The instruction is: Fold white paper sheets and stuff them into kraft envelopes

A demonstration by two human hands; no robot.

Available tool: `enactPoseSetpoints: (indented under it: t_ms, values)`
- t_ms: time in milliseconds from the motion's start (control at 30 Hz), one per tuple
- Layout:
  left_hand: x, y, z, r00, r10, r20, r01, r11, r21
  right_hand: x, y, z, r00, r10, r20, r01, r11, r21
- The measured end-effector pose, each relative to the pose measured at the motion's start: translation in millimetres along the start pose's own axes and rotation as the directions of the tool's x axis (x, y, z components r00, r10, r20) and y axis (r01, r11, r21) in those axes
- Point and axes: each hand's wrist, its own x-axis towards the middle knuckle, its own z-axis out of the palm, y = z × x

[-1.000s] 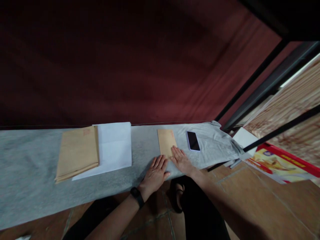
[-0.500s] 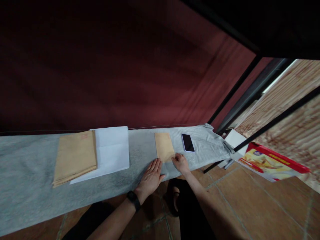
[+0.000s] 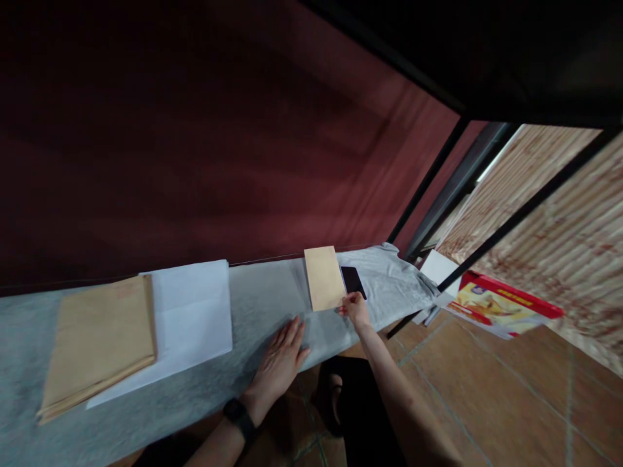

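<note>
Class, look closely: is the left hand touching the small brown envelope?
Apart. The head view shows it: grey cloth is visible between the left hand and the near edge of the small brown envelope.

Matt paper envelope (image 3: 324, 280); smooth white paper (image 3: 195, 318); matt grey cloth (image 3: 267, 292); smooth phone screen (image 3: 351, 278)

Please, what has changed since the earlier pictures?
The right hand, earlier flat on the small brown envelope, now pinches its near right corner; the envelope has shifted right, closer to the phone. The left hand has come away from the envelope and lies on the grey cloth. The phone, large envelopes and white paper stayed.
</note>
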Motion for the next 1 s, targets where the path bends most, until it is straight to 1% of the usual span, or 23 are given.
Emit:
enactPoseSetpoints:
  t_ms: [133, 267, 433, 567, 667, 767, 833, 867, 933, 1000]
  values:
    - [-1, 0, -2.5, 1.0, -0.002, 0.011, 0.002, 1.0, 0.004, 4, 5, -10, 1.0, -0.001, -0.019, -0.001, 0.994, -0.105]
    - [-3, 0, -1.1, 1.0, 0.005, 0.029, -0.005, 1.0, 0.004, -3, 8, -13, 0.998, -0.05, -0.026, 0.041, 0.957, -0.286]
    - [-4, -4, 0.8, 1.0, 0.002, 0.029, -0.001, 1.0, -0.028, -11, 4, -16, 0.993, -0.12, -0.015, 0.095, 0.855, -0.51]
    - [-5, -5, -2.5, 0.999, -0.012, 0.043, 0.014, 0.999, -0.039, -21, -1, -16, 0.99, -0.141, -0.008, 0.102, 0.754, -0.648]
    - [-6, -6, -10.7, 0.999, -0.047, 0.025, 0.047, 0.999, -0.025, -31, -5, -16, 0.987, -0.158, 0.008, 0.115, 0.686, -0.719]
    - [-9, -11, -23.9, 0.994, -0.106, 0.032, 0.105, 0.994, 0.016, -40, -7, -17, 0.981, -0.184, 0.059, 0.164, 0.632, -0.758]
    - [-13, -20, -33.8, 0.977, -0.211, 0.023, 0.209, 0.976, 0.059, -42, -5, -17, 0.967, -0.242, 0.083, 0.201, 0.516, -0.833]
    - [-16, -26, -38.7, 0.961, -0.276, 0.008, 0.274, 0.958, 0.082, -42, -4, -17, 0.956, -0.278, 0.096, 0.227, 0.488, -0.843]
    - [-25, -41, -48.1, 0.906, -0.422, -0.034, 0.422, 0.897, 0.129, -40, 0, -15, 0.931, -0.348, 0.109, 0.277, 0.481, -0.831]
    - [-37, -57, -55.9, 0.835, -0.548, -0.055, 0.549, 0.819, 0.169, -38, 4, -10, 0.901, -0.409, 0.142, 0.356, 0.512, -0.782]
